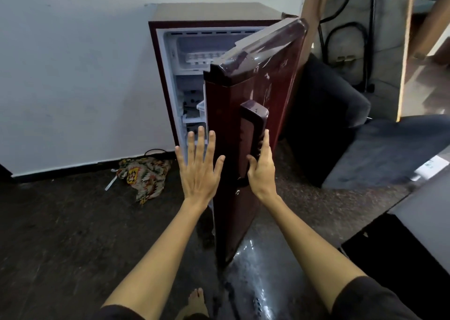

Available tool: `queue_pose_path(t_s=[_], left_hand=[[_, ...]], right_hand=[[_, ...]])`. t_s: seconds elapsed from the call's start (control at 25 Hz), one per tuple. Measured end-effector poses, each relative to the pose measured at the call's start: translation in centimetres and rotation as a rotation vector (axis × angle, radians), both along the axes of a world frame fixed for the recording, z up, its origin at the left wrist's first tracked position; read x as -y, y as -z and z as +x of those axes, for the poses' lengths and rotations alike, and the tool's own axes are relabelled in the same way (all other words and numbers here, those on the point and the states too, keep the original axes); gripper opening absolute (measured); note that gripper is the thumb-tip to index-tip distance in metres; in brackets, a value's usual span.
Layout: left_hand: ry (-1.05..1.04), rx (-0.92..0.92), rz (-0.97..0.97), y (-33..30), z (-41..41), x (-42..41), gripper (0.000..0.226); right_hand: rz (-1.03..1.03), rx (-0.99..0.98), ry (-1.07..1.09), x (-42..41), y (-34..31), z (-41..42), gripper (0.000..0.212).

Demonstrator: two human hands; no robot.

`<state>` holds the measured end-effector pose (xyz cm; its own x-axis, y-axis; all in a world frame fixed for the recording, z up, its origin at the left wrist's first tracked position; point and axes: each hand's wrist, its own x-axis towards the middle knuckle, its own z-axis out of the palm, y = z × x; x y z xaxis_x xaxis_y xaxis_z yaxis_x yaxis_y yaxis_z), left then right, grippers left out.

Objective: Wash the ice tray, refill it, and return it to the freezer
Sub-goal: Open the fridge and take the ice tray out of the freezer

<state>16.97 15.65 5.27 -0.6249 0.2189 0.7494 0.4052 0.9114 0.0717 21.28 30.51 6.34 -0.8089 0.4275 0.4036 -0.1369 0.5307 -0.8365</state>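
A small maroon fridge [160, 58] stands against the white wall with its door [246, 134] swung partly open toward me. In the freezer box at the top lies a white ice tray [202, 57], half hidden by the door's upper edge. My left hand [198, 171] is held up flat with fingers spread, in front of the door's edge and the opening, holding nothing. My right hand [261, 168] is at the door's dark handle [253, 129], fingers straight against its side, thumb apart. I cannot tell whether water is in the tray.
A patterned cloth [145, 174] lies crumpled on the dark floor left of the fridge, beside a cable. A dark sofa [379, 149] sits to the right, a black-and-grey table corner [414, 224] at the lower right. My bare foot [194, 302] shows below.
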Motion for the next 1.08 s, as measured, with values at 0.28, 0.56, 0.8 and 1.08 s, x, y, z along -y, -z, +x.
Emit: queue_pose_path(t_s=[0.28, 0.56, 0.8, 1.08], left_hand=[[0.202, -0.112, -0.117, -1.5, 2.6, -6.4, 0.077], [0.355, -0.153, -0.165, -1.1, 5.9, -13.0, 0.076], [0.415, -0.178, -0.161, -0.9, 7.9, -19.1, 0.083], [0.373, -0.226, -0.176, -0.6, 10.2, -25.9, 0.073]], right_hand=[[-0.063, -0.025, 0.121, -6.4, 0.0, 5.1, 0.070], [-0.075, 0.012, 0.284, -12.8, -0.9, 8.4, 0.062], [-0.079, 0.054, 0.384, -18.9, -0.8, 9.8, 0.059], [-0.053, 0.079, 0.390, -25.4, -1.3, 10.7, 0.055]])
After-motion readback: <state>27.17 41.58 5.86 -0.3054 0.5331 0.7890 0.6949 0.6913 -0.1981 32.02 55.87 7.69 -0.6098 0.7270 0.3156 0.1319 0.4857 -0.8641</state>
